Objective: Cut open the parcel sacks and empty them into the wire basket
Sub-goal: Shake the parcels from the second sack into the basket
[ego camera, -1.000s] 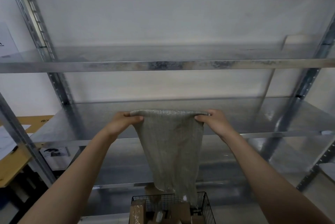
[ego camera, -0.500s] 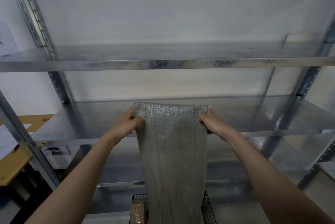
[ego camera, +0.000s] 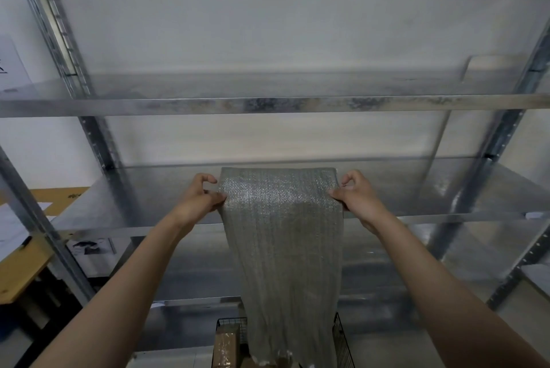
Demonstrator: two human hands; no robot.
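The left hand (ego camera: 199, 201) and right hand (ego camera: 357, 198) pinch the sack (ego camera: 282, 233) by its upper side edges, fingers (ego camera: 208, 177) curled. The woven fabric hangs limp, likely light and slippery; grip near the corners

Storeroom / parcel-sorting room, prob. warehouse back area. Evidence: bare galvanised steel rack (ego camera: 268, 105) w/ slotted uprights (ego camera: 55, 25) against plain white wall (ego camera: 268, 25); woven sack (ego camera: 282, 248) over wire basket (ego camera: 342, 344) holding taped cardboard parcels (ego camera: 226, 347); wooden table (ego camera: 20, 266) w/ paperwork (ego camera: 7, 227) at left.
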